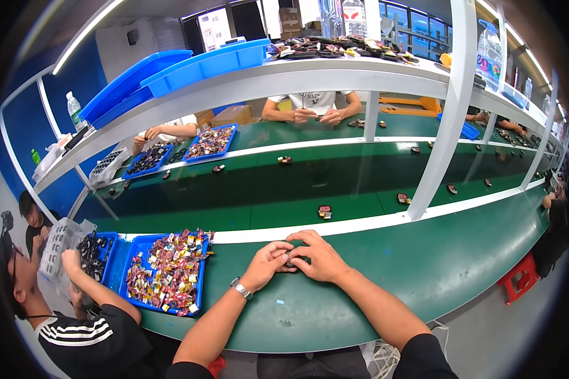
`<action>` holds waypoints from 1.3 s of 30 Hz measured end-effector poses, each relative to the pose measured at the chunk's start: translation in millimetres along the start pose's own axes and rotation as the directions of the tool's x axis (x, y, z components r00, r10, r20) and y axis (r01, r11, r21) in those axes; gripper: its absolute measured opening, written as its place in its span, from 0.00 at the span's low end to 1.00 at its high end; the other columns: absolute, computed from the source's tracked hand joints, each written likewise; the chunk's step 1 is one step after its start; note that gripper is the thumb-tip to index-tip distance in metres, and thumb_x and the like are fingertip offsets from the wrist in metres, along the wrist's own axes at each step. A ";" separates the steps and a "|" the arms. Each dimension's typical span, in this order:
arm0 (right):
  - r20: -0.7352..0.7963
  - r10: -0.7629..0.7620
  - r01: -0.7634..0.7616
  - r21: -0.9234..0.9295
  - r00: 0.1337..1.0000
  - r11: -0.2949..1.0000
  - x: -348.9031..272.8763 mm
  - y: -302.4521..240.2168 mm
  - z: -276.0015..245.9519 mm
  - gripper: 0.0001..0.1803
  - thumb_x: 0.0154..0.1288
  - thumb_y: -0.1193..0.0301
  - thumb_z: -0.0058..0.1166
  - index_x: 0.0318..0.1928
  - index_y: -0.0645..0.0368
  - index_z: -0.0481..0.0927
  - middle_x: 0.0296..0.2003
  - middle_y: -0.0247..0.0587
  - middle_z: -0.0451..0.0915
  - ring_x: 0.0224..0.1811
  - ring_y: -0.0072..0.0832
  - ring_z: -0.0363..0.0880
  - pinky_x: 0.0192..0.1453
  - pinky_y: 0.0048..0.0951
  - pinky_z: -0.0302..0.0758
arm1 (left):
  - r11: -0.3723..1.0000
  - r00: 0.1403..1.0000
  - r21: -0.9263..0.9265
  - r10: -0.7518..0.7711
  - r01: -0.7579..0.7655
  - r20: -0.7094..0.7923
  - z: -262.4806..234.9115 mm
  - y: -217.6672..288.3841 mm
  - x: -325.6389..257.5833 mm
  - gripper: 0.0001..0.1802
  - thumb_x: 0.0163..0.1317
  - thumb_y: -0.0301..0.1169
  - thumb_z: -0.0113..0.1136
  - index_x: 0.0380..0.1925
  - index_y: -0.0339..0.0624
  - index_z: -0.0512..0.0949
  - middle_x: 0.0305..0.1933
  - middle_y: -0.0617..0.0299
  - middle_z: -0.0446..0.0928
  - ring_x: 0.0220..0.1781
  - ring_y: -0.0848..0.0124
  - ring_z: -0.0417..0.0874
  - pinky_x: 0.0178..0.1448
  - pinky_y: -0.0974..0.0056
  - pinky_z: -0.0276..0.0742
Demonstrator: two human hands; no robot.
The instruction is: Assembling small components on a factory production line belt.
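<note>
Over the green tabletop [360, 271], my left hand [265, 266] and my right hand [320, 258] meet in front of me. Their fingers are closed together round a small dark part [290, 263], mostly hidden by the fingertips, so its exact kind does not show. To the left of my left hand stands a blue tray [134, 256] heaped with small red, yellow and white pieces, possibly little wired circuit boards. A small pale blue scrap [280, 302] lies on the table near my wrists.
Beyond a white rail [360, 225], a dark green belt [253, 196] carries scattered small assemblies [324, 212]. A white post [446, 126] and a loaded overhead shelf [234, 79] stand ahead. At left, a co-worker's hand [71, 260] is near black parts [93, 252]. Other people sit opposite.
</note>
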State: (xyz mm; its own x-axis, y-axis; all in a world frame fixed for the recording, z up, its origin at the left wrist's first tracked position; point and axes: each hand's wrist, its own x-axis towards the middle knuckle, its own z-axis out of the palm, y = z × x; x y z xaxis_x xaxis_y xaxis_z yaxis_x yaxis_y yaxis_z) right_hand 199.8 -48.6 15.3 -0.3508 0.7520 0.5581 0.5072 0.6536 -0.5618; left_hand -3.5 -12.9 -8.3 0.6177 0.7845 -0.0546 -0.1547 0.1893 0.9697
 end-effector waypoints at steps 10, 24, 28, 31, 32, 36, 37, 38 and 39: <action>-0.188 -0.042 0.019 -0.126 0.981 0.992 -2.0 -4.1 19.0 0.07 0.53 0.76 0.63 0.34 0.60 0.84 0.51 0.39 0.77 0.56 0.39 0.73 0.59 0.38 0.74 | 0.993 0.998 -0.103 0.059 -0.058 0.009 -4.4 -5.6 2.8 0.14 0.75 0.27 0.46 0.57 0.37 0.69 0.53 0.54 0.78 0.56 0.66 0.81 0.61 0.59 0.81; -0.166 0.186 -0.184 0.028 0.968 0.982 -4.9 -6.2 30.7 0.07 0.58 0.74 0.63 0.38 0.56 0.86 0.57 0.36 0.78 0.63 0.40 0.69 0.63 0.39 0.73 | 0.991 0.994 -0.102 0.081 -0.088 -0.071 -3.0 -8.1 1.3 0.13 0.73 0.27 0.50 0.54 0.38 0.69 0.51 0.55 0.79 0.54 0.67 0.82 0.59 0.59 0.81; -0.199 0.212 -0.208 0.041 0.957 0.977 -8.0 2.3 32.5 0.08 0.58 0.73 0.64 0.39 0.54 0.87 0.56 0.36 0.78 0.62 0.40 0.70 0.63 0.39 0.73 | 0.988 0.995 -0.123 0.083 -0.090 -0.058 -0.2 -9.1 6.3 0.13 0.73 0.26 0.50 0.55 0.38 0.69 0.51 0.54 0.79 0.55 0.66 0.81 0.60 0.59 0.80; -0.215 0.216 -0.200 0.097 0.952 0.975 -11.9 13.6 33.5 0.09 0.57 0.73 0.64 0.40 0.52 0.87 0.56 0.39 0.79 0.60 0.41 0.73 0.64 0.38 0.72 | 0.989 0.995 -0.116 0.082 -0.087 -0.052 3.6 -10.0 11.8 0.12 0.72 0.24 0.49 0.54 0.37 0.68 0.54 0.53 0.78 0.55 0.66 0.81 0.60 0.59 0.80; -0.243 0.185 -0.171 0.080 0.952 0.982 -12.0 15.7 34.4 0.10 0.57 0.72 0.65 0.41 0.52 0.87 0.55 0.40 0.79 0.59 0.41 0.73 0.64 0.38 0.71 | 0.989 0.994 -0.115 0.092 -0.098 -0.053 4.2 -10.4 14.7 0.12 0.72 0.23 0.48 0.54 0.37 0.68 0.54 0.52 0.77 0.55 0.66 0.81 0.60 0.59 0.80; -0.212 0.114 -0.102 0.068 0.971 0.992 -5.1 5.7 46.9 0.11 0.58 0.71 0.64 0.42 0.56 0.86 0.56 0.41 0.77 0.62 0.41 0.71 0.66 0.38 0.69 | 0.991 0.983 -0.065 0.105 -0.115 -0.149 -4.2 -8.8 -2.8 0.10 0.71 0.23 0.48 0.51 0.39 0.68 0.58 0.51 0.76 0.57 0.64 0.80 0.59 0.59 0.81; -0.198 0.141 -0.124 0.097 0.970 0.987 -5.7 4.7 45.9 0.11 0.57 0.72 0.64 0.42 0.56 0.86 0.56 0.41 0.77 0.62 0.41 0.70 0.66 0.39 0.69 | 0.992 0.985 -0.069 0.099 -0.110 -0.140 -4.6 -9.8 -3.6 0.10 0.72 0.23 0.48 0.51 0.39 0.68 0.59 0.50 0.75 0.57 0.64 0.80 0.59 0.59 0.81; -0.183 0.167 -0.145 0.132 0.969 0.981 -5.7 4.8 44.3 0.11 0.57 0.72 0.64 0.43 0.56 0.86 0.57 0.41 0.77 0.63 0.41 0.69 0.66 0.39 0.69 | 0.992 0.987 -0.070 0.091 -0.101 -0.135 -5.3 -10.5 -1.5 0.10 0.72 0.23 0.48 0.51 0.40 0.68 0.60 0.49 0.75 0.57 0.64 0.80 0.60 0.58 0.81; -0.198 0.171 -0.149 0.120 0.965 0.982 -3.8 6.7 42.1 0.11 0.57 0.72 0.64 0.43 0.56 0.86 0.57 0.41 0.77 0.63 0.41 0.69 0.66 0.39 0.69 | 0.992 0.989 -0.069 0.093 -0.102 -0.115 -6.6 -10.7 4.8 0.10 0.72 0.23 0.48 0.51 0.40 0.68 0.60 0.49 0.75 0.57 0.64 0.80 0.60 0.58 0.81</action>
State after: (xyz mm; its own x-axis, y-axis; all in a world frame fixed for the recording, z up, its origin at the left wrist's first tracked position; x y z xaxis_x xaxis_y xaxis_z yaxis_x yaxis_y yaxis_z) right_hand 171.4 -43.5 -16.3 -0.0964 0.8206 0.5633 0.4561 0.5395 -0.7078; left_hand -4.0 -7.3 -20.5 0.5079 0.8614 0.0093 -0.2694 0.1486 0.9515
